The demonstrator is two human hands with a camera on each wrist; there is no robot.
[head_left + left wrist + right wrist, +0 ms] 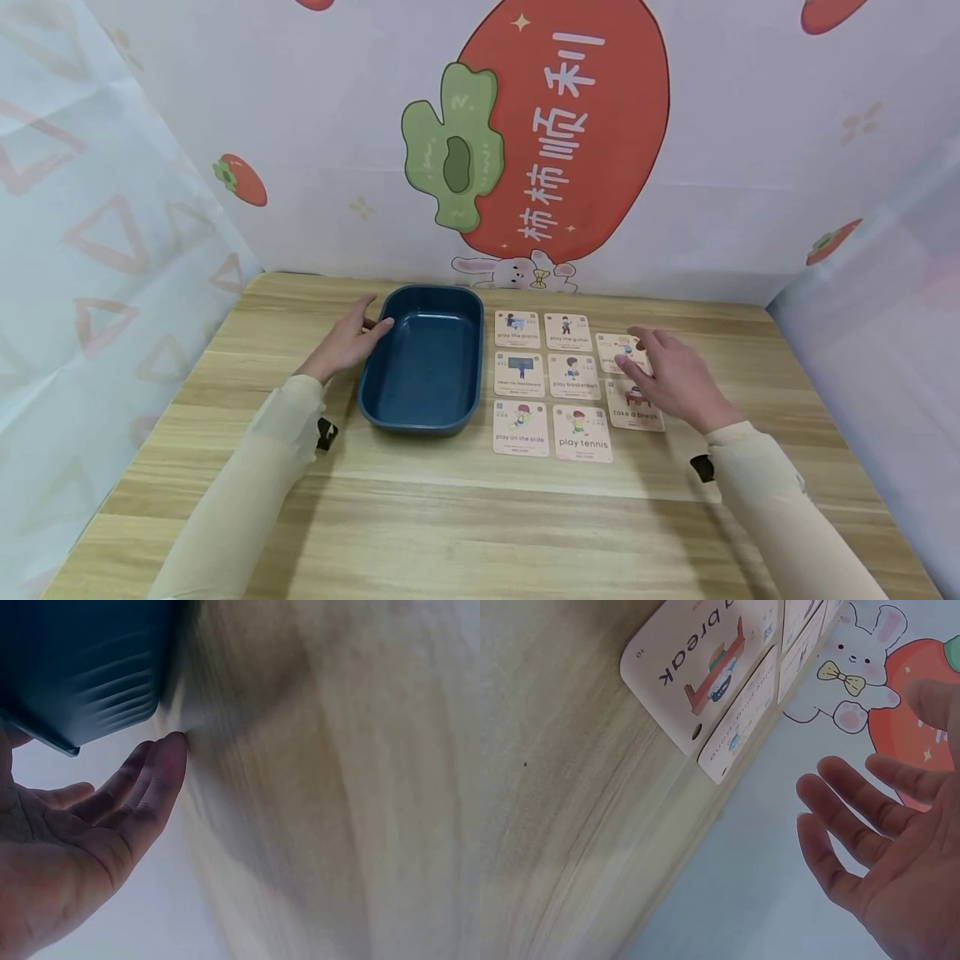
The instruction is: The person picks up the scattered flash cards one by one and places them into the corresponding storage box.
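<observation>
A deep blue plastic tray (427, 375) stands on the table with nothing in it. My left hand (348, 340) is at its left side, thumb at the rim and loosely bent fingers outside the wall. In the head view my right hand (682, 383) appears over the rightmost cards, fingers spread and holding nothing. Beneath it lie the ping pong card (611, 348), partly covered, and the "take a break" card (636, 408). The right wrist view shows the right hand (900, 855) raised apart from the "take a break" card (682, 667).
Several more picture cards lie in rows right of the tray, among them "play the piano" (517, 329), "play basketball" (573, 377) and "play tennis" (582, 432). A printed cloth (315, 233) hangs behind the wooden table (450, 533), with further cloth at both sides.
</observation>
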